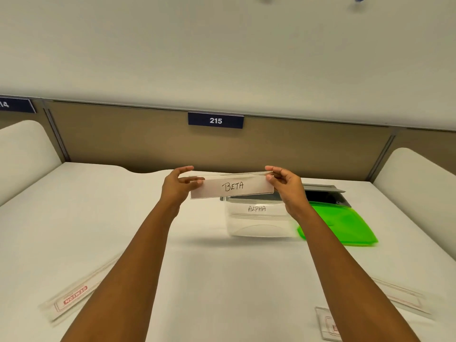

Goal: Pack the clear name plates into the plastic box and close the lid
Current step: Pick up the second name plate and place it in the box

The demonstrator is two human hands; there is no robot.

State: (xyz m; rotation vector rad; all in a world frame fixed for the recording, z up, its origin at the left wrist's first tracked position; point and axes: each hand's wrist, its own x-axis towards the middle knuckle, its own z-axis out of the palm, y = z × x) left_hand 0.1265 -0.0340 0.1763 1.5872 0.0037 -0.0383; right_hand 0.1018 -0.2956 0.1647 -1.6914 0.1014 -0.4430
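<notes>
By the desk's (pixel 222 267) near edge lie a left spare plate (pixel 74 296) and a right spare plate (pixel 404 298). Farther in, right of centre, the plastic box (pixel 259 227) holds the ALPHA plate (pixel 256 209), with the green lid (pixel 345 225) just beside it. Over its far rim, the left hand (pixel 176 187) and right hand (pixel 286 186) pinch the ends of the BETA plate (pixel 233 186), whose long axis runs left-right along the box.

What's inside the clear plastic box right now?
One clear name plate with a white insert reading ALPHA shows inside the clear plastic box. The BETA plate and right hand cover its opening, so anything further back is hidden.
</notes>
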